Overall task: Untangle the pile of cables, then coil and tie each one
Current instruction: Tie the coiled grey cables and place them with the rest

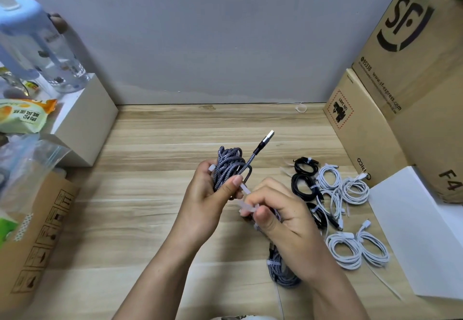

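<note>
My left hand (204, 199) grips a coiled grey braided cable (229, 163) above the wooden table (155, 149); its USB plug (266, 139) sticks up to the right. A white cable tie (244, 190) runs from the coil under my left thumb down to my right hand (283, 215), which pinches the tie's end. Another coiled and tied grey braided cable (279, 267) lies on the table below my right wrist, partly hidden. Several tied white coils (355, 245) and black coils (304, 185) lie to the right.
Stacked cardboard boxes (390, 74) stand at the right with a white sheet (416, 232) in front. At the left are a white box (85, 119), a clear jug (42, 49), snack bags and a cardboard box (37, 234). A grey wall closes the back.
</note>
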Motion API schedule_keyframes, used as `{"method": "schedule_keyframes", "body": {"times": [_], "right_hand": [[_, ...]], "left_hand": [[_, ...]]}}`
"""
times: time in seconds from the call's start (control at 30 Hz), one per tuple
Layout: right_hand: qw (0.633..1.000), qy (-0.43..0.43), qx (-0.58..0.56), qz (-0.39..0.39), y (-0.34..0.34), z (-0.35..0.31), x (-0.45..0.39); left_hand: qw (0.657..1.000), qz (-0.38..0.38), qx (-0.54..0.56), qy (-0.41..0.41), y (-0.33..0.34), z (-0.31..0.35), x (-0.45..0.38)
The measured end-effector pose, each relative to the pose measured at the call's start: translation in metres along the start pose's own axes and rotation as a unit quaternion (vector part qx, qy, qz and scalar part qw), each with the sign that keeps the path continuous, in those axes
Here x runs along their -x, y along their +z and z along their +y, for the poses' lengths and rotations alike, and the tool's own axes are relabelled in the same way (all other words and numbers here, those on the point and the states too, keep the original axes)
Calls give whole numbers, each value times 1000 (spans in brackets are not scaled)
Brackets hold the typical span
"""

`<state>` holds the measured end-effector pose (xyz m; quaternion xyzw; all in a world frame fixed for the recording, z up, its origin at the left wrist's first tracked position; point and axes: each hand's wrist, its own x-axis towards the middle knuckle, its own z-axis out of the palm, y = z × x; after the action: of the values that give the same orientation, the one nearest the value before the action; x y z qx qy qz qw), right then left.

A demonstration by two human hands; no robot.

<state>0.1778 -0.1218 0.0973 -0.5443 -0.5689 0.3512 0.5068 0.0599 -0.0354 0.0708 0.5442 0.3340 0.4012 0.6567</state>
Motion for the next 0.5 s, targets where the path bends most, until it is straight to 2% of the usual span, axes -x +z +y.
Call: {"method": "schedule_keyframes", "body": {"times": [0.2, 0.5], "right_hand": [[995, -15, 5, 97, 7, 2, -5], [993, 3, 47, 107, 11, 2, -7]], "left_hand": [[1000, 10, -4, -12, 7, -2, 4], [1000, 3, -6, 8, 8, 0, 4]]}}
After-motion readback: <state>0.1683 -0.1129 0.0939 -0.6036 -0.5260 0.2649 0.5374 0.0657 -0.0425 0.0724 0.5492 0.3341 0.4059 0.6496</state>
